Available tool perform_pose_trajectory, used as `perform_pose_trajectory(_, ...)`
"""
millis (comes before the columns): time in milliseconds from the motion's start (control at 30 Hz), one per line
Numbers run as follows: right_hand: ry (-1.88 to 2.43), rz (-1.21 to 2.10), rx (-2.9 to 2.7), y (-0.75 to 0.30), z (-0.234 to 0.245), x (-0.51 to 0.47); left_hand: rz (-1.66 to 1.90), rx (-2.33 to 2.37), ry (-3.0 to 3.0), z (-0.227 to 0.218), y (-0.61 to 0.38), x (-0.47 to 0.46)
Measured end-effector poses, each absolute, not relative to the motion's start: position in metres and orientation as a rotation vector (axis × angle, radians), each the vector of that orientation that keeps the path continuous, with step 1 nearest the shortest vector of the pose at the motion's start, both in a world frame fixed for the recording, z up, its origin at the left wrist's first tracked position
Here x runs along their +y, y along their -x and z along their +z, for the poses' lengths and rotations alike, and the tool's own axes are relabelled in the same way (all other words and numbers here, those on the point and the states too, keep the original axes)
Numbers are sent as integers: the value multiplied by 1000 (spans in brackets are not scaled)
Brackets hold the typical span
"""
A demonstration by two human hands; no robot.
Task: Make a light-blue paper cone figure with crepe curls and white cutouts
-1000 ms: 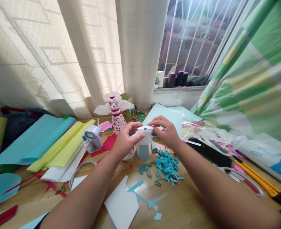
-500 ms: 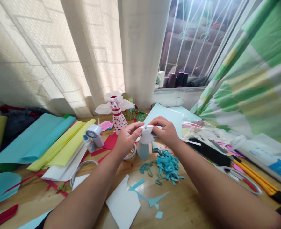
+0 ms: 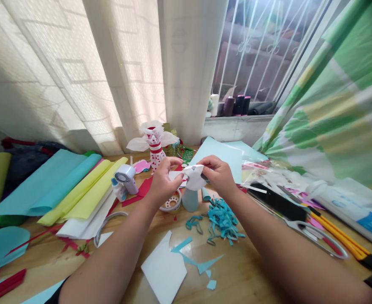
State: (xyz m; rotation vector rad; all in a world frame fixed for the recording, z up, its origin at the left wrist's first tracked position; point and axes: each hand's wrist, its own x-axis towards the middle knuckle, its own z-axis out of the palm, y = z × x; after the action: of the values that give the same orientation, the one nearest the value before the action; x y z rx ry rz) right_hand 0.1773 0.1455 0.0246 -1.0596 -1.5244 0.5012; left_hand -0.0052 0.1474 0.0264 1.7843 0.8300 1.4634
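Note:
My right hand (image 3: 217,172) pinches the edge of a small white paper cutout (image 3: 195,179), which has a notch or hole near its top. To the left of the cutout is my left hand (image 3: 164,181), its thumb and fingers spread apart and off the paper. Below the cutout stands a light blue paper cone (image 3: 190,202), its top hidden behind the white piece. A roll of tape (image 3: 172,203) lies by the left wrist. Close to the right forearm is a heap of teal shredded paper strips (image 3: 223,219).
A red-and-white paper figure (image 3: 156,152) stands at the back. Folded yellow paper (image 3: 81,190), a small fan (image 3: 125,177) and a glue bottle (image 3: 119,191) are at left. Scissors (image 3: 315,238) and an orange cutter (image 3: 341,234) lie right. White paper (image 3: 164,270) rests in front.
My left hand has let go of the white paper cutout and moved a little left, its fingers spreading. The cutout stays in my right hand, turned slightly.

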Motion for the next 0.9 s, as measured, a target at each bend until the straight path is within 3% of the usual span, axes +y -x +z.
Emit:
perform_pose_trajectory(567,1023,477,-1623,-176,30,142,1423,723,-1621,22,1,147)
perform_pose_trajectory(900,971,688,-1549,-179,28,138,1215,638,-1579,17,-5,144)
